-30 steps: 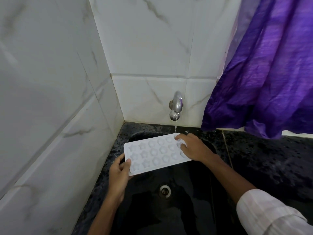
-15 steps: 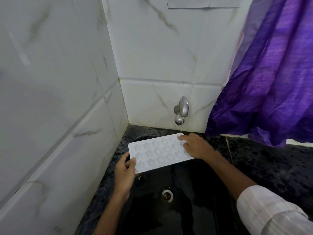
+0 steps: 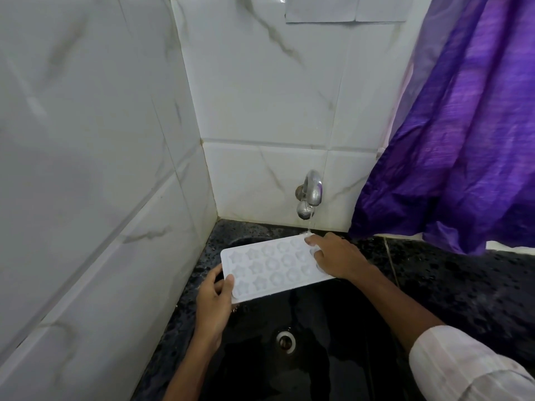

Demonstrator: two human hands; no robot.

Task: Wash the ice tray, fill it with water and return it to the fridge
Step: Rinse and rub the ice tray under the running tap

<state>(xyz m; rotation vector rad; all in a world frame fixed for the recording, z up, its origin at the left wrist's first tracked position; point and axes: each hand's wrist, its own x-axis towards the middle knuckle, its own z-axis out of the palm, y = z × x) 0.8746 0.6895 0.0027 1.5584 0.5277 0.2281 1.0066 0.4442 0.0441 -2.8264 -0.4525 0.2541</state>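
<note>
A white ice tray [image 3: 269,266] with star and round moulds is held flat over the black sink [image 3: 318,357]. My left hand [image 3: 215,296] grips its near left corner, thumb on top. My right hand [image 3: 337,256] lies over the tray's right end, fingers spread on the moulds. A thin stream of water runs from the chrome tap [image 3: 309,195] onto the tray's far right corner, just beside my right fingertips.
The sink drain [image 3: 286,341] lies below the tray. White marble-look tiles [image 3: 101,169] close in on the left and behind. A purple curtain [image 3: 463,140] hangs at the right over the black speckled counter [image 3: 463,285].
The tray and both hands keep their hold under the tap. The view has tilted upward, so everything sits lower in the frame.
</note>
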